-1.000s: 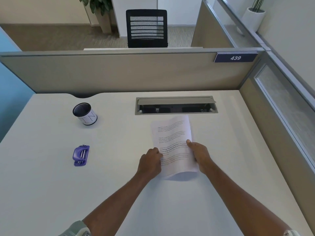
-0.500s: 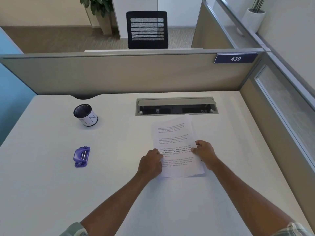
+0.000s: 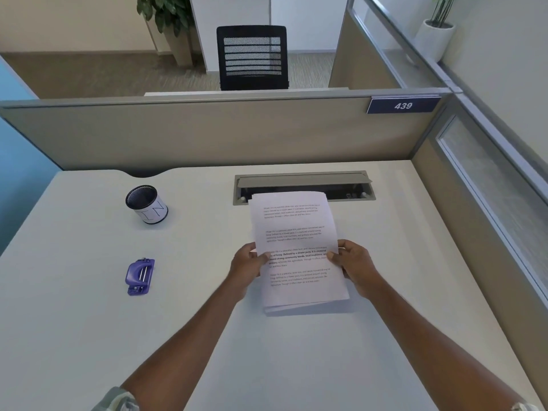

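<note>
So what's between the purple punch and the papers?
Only bare desk, from the purple punch up to the left hand gripping the papers, as the head view shows.

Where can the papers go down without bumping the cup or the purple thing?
The desk is bare on the near side of the papers, and on the right, between the right hand and the side partition. Bare room also lies between the cup and the cable slot. Most crowded is the left, with the cup and the purple tool.
</note>
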{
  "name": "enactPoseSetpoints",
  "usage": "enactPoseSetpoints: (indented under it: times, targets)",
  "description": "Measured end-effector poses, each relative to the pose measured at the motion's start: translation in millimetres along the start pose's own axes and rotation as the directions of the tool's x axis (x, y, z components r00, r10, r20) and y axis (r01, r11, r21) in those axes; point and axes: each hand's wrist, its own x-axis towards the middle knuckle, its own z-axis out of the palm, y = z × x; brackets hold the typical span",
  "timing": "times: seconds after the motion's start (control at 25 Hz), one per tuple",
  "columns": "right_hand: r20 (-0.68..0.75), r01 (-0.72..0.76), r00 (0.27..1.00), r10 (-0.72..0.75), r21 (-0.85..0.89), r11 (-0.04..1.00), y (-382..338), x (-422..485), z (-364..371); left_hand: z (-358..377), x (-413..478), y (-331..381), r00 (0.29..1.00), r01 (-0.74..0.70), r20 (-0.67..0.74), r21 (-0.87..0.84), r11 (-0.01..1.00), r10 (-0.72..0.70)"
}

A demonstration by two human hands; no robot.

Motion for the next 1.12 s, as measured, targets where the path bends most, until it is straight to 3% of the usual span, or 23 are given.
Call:
enactPoseSetpoints:
  times: [0.12,0.24,0.76,0.88,1.12]
  targets:
    - [0.026,0.053,0.998,-0.053,-0.01,0.999,-4.5,-4.2,3.4,-4.1,0.1,6.7,0.999,-0.026,0.029,-0.114,0.993,0.03]
    - [0.006,0.11,0.994,-0.11,-0.007,0.994,-11.9,-8.6,6.0,-5.4,-1.3,12.1,0.995,-0.102,0.008,-0.123,0.987,0.104]
    - [-0.026,0.245,0.97,-0.244,0.096,0.965,-38.3,-13.1,15.9,-2.5,-26.4,40.8,0.867,-0.454,-0.166,0.12,0.883,0.469]
    - [-0.018,0.264,0.965,-0.263,0.103,0.959,-40.4,-13.2,17.8,-2.0,-29.3,42.9,0.844,-0.49,-0.19,0.109,0.865,0.502]
    - [-0.001,0.277,0.96,-0.279,0.113,0.954,-38.0,-15.9,21.9,-0.5,-30.9,41.0,0.875,-0.475,-0.077,0.055,0.878,0.479]
